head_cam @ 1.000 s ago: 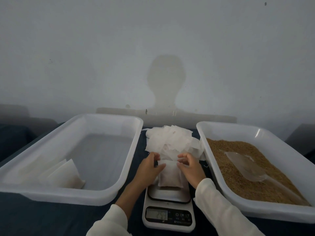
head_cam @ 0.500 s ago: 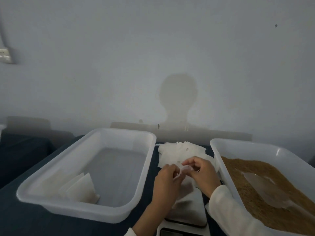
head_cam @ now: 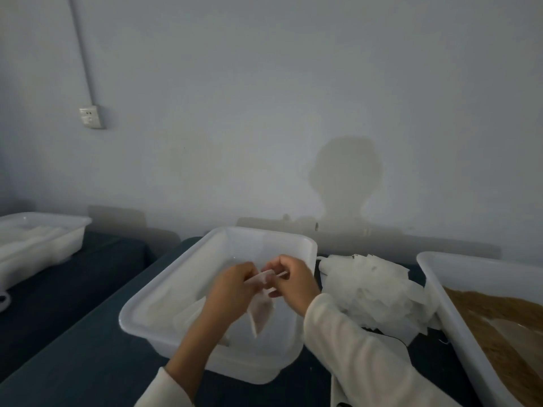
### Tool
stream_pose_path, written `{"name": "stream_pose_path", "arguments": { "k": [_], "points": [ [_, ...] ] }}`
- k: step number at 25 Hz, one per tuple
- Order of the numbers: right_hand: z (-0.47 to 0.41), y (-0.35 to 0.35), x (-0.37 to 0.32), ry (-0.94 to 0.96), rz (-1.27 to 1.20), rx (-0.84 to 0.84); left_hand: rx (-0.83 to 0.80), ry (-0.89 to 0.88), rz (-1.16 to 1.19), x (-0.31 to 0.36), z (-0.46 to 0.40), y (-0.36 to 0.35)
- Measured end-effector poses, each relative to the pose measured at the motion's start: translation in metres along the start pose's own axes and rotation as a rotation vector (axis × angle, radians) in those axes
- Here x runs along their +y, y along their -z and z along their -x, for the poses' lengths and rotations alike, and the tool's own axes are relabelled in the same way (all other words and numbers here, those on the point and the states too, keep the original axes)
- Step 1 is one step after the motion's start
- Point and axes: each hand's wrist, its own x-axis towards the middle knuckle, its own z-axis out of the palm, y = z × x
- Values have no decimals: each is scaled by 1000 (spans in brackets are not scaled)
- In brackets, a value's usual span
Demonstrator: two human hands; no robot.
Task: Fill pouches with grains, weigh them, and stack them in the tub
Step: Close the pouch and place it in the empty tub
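A filled white pouch (head_cam: 261,311) hangs over the white tub (head_cam: 164,298), held by its top edge. My left hand (head_cam: 232,289) and my right hand (head_cam: 291,282) both pinch that top edge, close together above the tub's middle. Inside the tub, pale pouches (head_cam: 191,314) lie at its near left, partly hidden behind my left forearm. A heap of empty white pouches (head_cam: 373,289) lies on the dark table to the right of the tub. At the far right stands a tub of brown grains (head_cam: 487,315) with a clear scoop (head_cam: 526,336) lying in it.
A corner of the white scale (head_cam: 338,389) shows at the bottom edge under my right sleeve. Another white tub (head_cam: 38,242) stands on a separate dark surface at the far left. A wall socket (head_cam: 91,116) and cable run are on the grey wall behind.
Both hands lifted the pouch off the scale and carried it left, over the tub. The camera swung left and up, so the scale has almost left the view.
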Motion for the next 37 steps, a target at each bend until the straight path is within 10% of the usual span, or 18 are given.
{"name": "stream_pose_path", "arguments": {
  "k": [15,23,28,37],
  "points": [
    [-4,-75,35,-233,662,-672,-212,226,-502,-92,-11,-7],
    [-17,28,26,-16,333,-22,177,31,-288,-43,-16,-11],
    [-24,132,79,-170,666,456,108,-62,-192,-5,-20,-36],
    [-24,170,140,-436,1252,98,42,-122,-202,12,-19,-65]
  ]
}}
